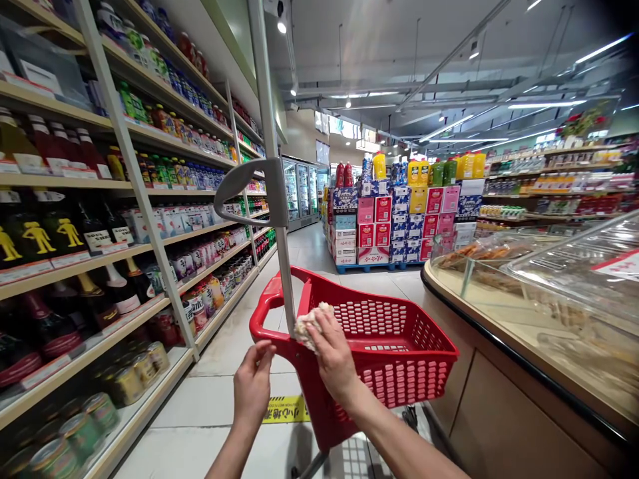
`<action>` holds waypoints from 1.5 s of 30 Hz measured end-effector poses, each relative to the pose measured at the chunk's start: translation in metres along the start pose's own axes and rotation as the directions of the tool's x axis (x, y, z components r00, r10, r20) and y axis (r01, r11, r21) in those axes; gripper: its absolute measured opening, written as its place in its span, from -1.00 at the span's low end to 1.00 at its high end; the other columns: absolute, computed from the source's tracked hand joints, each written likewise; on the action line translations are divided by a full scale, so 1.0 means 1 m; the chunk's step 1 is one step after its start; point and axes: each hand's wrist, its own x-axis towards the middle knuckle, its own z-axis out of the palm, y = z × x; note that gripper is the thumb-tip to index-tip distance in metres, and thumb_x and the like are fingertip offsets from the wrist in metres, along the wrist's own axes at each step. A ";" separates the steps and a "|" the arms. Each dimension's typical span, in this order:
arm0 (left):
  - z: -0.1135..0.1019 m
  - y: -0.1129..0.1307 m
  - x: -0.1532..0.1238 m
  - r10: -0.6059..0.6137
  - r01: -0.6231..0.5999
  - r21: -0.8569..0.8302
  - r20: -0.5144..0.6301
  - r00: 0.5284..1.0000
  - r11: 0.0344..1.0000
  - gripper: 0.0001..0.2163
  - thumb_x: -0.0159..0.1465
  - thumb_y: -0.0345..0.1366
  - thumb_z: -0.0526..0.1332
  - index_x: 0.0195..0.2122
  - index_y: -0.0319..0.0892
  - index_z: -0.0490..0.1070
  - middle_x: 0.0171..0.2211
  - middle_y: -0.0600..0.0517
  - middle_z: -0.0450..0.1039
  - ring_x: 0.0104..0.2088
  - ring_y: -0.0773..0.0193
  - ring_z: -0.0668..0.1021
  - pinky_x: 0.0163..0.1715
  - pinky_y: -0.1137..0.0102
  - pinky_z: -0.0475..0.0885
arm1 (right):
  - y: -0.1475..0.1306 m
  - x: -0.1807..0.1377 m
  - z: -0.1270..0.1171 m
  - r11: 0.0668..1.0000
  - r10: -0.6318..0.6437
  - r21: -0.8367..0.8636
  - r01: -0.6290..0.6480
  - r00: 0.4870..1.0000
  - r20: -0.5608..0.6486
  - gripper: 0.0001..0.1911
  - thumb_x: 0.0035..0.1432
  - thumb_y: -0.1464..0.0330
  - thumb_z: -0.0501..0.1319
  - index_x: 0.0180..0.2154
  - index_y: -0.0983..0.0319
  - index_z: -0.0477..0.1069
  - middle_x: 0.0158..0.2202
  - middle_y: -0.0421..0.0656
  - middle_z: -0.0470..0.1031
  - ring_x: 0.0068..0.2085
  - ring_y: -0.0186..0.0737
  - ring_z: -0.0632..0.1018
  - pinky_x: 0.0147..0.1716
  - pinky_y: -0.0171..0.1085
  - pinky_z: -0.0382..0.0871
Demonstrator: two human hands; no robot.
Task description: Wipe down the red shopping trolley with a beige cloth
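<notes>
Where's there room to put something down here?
Inside the red basket, beyond the right hand and its cloth, looks bare. So do the floor tiles between basket and shelves. The shelves are packed with bottles and cans.

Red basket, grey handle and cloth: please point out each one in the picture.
red basket (417, 380), head view, outer mesh wall.
grey handle (276, 189), head view, joint of loop and pole.
cloth (305, 327), head view, crumpled part beside the fingers.

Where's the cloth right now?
Head view, lower centre: the cloth lies under the right hand on the near rim of the red basket, beside the grey handle pole.
</notes>
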 end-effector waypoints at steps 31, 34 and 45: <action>0.101 -0.015 0.011 0.205 -0.693 0.691 0.662 0.721 0.205 -0.44 0.00 -0.52 -0.03 0.10 -0.31 0.19 0.16 -0.11 0.14 0.20 0.11 0.10 0.17 0.06 -0.11 | 0.099 -0.139 -0.046 0.954 0.081 -0.298 -0.026 0.981 0.174 -0.54 0.15 0.55 -0.04 0.06 0.15 0.24 0.01 -0.13 0.38 0.09 -0.22 0.32 -0.03 -0.16 0.37; 0.121 -0.020 -0.001 0.158 -0.698 0.682 0.681 0.715 0.218 -0.43 0.02 -0.50 -0.04 0.13 -0.32 0.13 0.17 -0.11 0.10 0.20 0.11 0.08 0.18 0.08 -0.15 | 0.117 -0.119 -0.060 0.929 0.162 -0.336 -0.152 0.987 0.002 -0.51 0.13 0.59 -0.07 0.09 0.20 0.20 0.11 -0.09 0.25 0.19 -0.16 0.14 0.10 -0.02 0.19; 0.138 -0.020 -0.012 0.145 -0.692 0.696 0.678 0.721 0.191 -0.40 0.00 -0.44 0.00 0.15 -0.29 0.10 0.18 -0.15 0.07 0.20 0.04 0.07 0.15 0.00 -0.20 | 0.143 -0.157 -0.097 0.877 0.372 -0.324 -0.354 0.928 -0.007 -0.46 0.10 0.58 -0.07 0.12 0.15 0.14 0.16 -0.16 0.16 0.21 -0.16 0.10 0.13 -0.01 0.13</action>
